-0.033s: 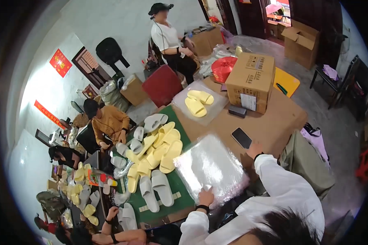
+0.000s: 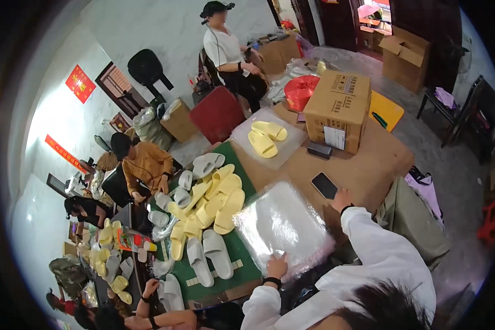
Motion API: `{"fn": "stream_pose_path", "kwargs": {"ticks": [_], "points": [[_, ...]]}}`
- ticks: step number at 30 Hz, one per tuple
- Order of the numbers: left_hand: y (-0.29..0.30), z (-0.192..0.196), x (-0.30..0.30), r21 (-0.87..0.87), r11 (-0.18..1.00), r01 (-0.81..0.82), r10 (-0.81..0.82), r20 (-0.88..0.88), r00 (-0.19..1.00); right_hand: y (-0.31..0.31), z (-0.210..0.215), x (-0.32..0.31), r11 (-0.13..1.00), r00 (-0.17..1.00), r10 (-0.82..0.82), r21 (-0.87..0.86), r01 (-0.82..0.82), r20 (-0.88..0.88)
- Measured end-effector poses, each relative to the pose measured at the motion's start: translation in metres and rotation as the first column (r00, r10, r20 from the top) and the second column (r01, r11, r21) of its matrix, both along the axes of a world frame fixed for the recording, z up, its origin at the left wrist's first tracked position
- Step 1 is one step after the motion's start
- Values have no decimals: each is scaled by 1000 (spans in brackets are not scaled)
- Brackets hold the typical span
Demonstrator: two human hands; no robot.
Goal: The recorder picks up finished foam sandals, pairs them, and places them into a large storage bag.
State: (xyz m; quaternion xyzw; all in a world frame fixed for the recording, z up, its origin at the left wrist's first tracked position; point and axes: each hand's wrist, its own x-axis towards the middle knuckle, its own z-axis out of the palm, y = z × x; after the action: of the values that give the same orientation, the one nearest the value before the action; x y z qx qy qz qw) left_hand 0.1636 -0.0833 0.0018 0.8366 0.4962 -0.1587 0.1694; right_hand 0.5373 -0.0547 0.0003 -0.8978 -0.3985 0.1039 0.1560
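My left hand (image 2: 277, 265) lies on the near edge of a stack of clear plastic bags (image 2: 283, 223), its fingers spread and holding nothing. To the right, my right hand (image 2: 342, 198) rests on the brown tabletop with its fingers stretched out, close beside a black phone (image 2: 324, 186). Left of the bags, a heap of yellow slippers (image 2: 229, 210) lies on a green mat (image 2: 251, 269), with a pair of grey slippers (image 2: 218, 254) at its near side. Farther off, two yellow slippers (image 2: 263, 144) lie on a clear plastic sheet.
A cardboard box (image 2: 338, 110) stands at the far side of the table, with a small dark case (image 2: 319, 150) before it and a red plastic bundle (image 2: 301, 92) beside it. Co-workers sit along the left, and a person in white (image 2: 225, 49) is beyond the table.
My left hand's fingers show more spread on the plastic bags. My right hand stays by the phone.
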Motion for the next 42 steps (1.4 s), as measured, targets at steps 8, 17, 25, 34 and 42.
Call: {"fn": "stream_pose_path", "kwargs": {"ticks": [8, 17, 25, 34, 42], "points": [[13, -49, -29, -43, 993, 108, -101, 148, 984, 67, -18, 5, 982, 988, 151, -123, -146, 35], [11, -16, -12, 5, 1000, 30, -31, 89, 996, 79, 2, 4, 985, 996, 91, -145, -91, -8], [6, -9, -7, -71, 997, -9, 12, 44, 999, 76, -2, 9, 982, 993, 88, -162, -99, -76], [5, -17, -7, 34, 997, 66, -66, -19, 998, 53, -7, -2, 987, 996, 2, -161, -18, -93], [0, -11, -2, -49, 993, -104, 105, 14, 994, 46, -20, 2, 996, 991, 67, -57, -75, -119]]}}
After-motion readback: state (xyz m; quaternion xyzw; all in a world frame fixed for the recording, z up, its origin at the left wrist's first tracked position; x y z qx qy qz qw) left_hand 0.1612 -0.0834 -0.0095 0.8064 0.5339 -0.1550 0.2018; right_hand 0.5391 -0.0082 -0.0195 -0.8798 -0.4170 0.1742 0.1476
